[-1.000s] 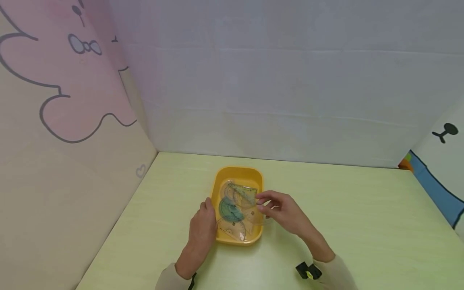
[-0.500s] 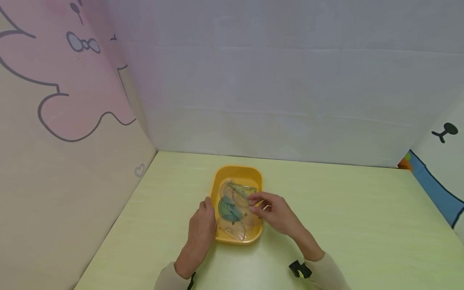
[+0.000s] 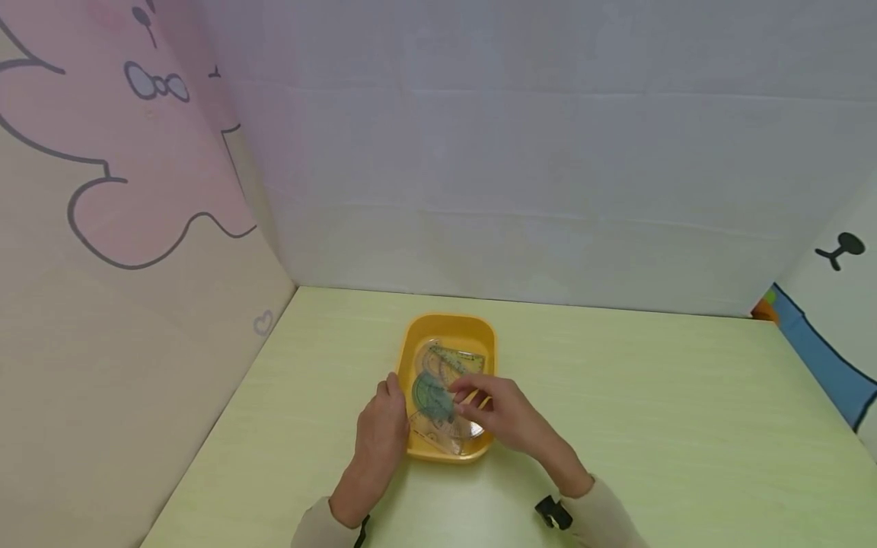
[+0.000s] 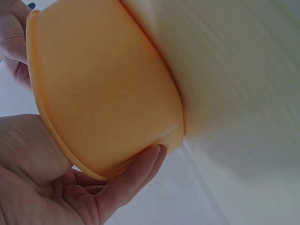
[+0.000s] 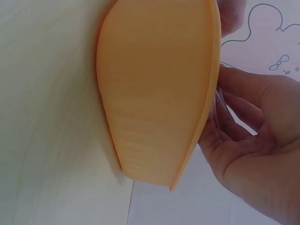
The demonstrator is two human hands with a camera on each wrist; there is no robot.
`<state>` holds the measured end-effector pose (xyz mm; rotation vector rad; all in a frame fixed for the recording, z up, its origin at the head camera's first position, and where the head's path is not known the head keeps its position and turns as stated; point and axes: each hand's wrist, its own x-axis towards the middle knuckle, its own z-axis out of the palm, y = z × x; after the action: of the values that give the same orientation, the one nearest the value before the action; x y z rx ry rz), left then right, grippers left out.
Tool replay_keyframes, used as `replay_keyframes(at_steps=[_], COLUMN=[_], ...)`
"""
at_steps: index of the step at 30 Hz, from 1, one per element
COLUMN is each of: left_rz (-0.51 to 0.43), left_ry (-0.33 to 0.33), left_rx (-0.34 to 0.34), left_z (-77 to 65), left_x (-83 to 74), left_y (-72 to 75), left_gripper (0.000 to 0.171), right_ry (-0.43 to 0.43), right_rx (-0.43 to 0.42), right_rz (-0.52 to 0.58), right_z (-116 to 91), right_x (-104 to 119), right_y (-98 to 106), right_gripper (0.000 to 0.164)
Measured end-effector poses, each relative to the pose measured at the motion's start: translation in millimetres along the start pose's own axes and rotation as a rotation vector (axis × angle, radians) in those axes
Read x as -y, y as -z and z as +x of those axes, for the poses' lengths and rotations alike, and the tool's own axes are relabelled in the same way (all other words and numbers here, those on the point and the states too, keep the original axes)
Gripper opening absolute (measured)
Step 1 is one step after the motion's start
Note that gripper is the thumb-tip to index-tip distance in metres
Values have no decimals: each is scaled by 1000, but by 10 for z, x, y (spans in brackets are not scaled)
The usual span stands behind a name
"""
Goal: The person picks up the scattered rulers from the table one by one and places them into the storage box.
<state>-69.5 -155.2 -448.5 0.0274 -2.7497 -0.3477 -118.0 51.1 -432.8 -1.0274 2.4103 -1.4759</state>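
Observation:
A yellow plastic tray (image 3: 452, 323) stands on the table, holding several flat drawing tools. Among them lie a teal protractor (image 3: 425, 394), a clear set square with a green scale (image 3: 469, 361) and other clear pieces. My left hand (image 3: 382, 428) grips the tray's left wall; in the left wrist view its fingers (image 4: 136, 178) curl against the outer side. Over the tray's right half, my right hand (image 3: 507, 415) pinches a clear protractor (image 3: 473, 431), partly hidden by the fingers. The right wrist view shows a thin clear edge between thumb and fingers (image 5: 234, 112).
The pale yellow-green table (image 3: 651, 411) extends on both sides of the tray. A light wall sheet (image 3: 521, 190) rises behind it, and a side panel with a pink cartoon (image 3: 157, 205) stands at the left.
My right hand has moved left and slightly nearer, from the tray's right rim to over its contents, carrying the clear protractor. The left hand keeps its grip on the tray.

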Motion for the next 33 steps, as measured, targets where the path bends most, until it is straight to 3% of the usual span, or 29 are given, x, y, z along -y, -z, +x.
replay_keyframes(at_steps=[12, 33], left_rz=[3, 15], left_ry=[-23, -30], left_rx=[-44, -68], left_z=[0, 0], left_x=[19, 9], left_y=[-23, -10], left_gripper=[28, 31], right_ry=[76, 147], right_rx=[95, 145], right_rz=[-90, -243], right_z=[34, 70], right_x=[22, 27], right_y=[-115, -258], right_gripper=[22, 20])
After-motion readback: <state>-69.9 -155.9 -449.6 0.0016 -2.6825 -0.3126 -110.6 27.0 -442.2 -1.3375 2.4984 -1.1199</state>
